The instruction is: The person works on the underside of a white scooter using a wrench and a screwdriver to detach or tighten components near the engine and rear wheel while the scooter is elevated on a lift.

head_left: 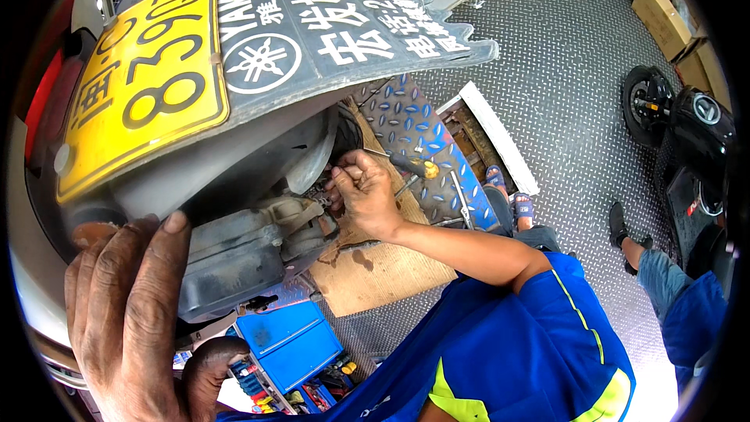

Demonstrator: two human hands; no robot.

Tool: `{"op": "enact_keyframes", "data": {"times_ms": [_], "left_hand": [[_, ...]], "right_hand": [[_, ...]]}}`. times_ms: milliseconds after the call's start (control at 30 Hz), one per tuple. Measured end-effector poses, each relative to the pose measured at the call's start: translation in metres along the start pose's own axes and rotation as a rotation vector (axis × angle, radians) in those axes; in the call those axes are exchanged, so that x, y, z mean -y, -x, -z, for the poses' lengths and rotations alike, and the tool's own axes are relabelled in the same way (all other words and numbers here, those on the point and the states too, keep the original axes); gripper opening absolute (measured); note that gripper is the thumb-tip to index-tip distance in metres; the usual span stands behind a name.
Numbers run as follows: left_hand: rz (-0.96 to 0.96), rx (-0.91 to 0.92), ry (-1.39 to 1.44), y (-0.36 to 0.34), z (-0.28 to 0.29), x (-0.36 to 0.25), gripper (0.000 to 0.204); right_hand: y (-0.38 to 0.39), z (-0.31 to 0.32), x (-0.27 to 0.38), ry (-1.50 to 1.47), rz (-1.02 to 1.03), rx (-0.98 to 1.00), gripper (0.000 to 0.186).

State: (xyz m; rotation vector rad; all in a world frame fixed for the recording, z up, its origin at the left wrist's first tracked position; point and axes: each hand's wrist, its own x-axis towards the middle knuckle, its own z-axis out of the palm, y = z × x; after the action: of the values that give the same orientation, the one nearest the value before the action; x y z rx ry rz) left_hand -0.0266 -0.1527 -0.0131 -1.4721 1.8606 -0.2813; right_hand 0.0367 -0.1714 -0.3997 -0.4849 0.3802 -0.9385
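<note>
My left hand (129,320) looms large at the lower left. Its fingers, dark with grease, stretch up against the scooter beneath the yellow plate (144,86), with the thumb apart. I see nothing held in it. Farther in, my right hand (363,194) reaches under the black rear mudguard (312,31). Thumb and fingers pinch together by metal parts at the end of a dark grey housing (234,254). Whatever they grip is hidden. A grey curved guard (312,160) hangs just left of the right fingertips.
Stained cardboard (383,277) covers part of a blue treadplate platform (406,113), where a yellow-ended tool (430,169) and a metal wrench (461,197) lie. Below stands a blue tool cabinet (289,340). A black motorcycle (695,125), cardboard boxes (664,19) and another person (687,305) are at right.
</note>
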Motion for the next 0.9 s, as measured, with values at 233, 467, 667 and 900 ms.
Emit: {"op": "enact_keyframes", "data": {"times_ms": [233, 467, 667, 900], "left_hand": [[-0.025, -0.007, 0.001, 0.001, -0.002, 0.002, 0.066], [-0.031, -0.005, 0.005, 0.001, -0.001, 0.002, 0.066], [-0.036, -0.011, 0.007, 0.001, -0.001, 0.001, 0.067], [-0.049, -0.005, 0.016, 0.001, -0.002, 0.002, 0.066]], "right_hand": [[-0.005, 0.004, -0.008, 0.174, 0.162, 0.013, 0.005], [-0.008, 0.006, -0.012, 0.208, 0.191, -0.011, 0.007], [-0.011, 0.008, -0.025, 0.282, 0.298, -0.006, 0.008], [-0.011, 0.008, -0.016, 0.421, 0.455, 0.017, 0.011]]}}
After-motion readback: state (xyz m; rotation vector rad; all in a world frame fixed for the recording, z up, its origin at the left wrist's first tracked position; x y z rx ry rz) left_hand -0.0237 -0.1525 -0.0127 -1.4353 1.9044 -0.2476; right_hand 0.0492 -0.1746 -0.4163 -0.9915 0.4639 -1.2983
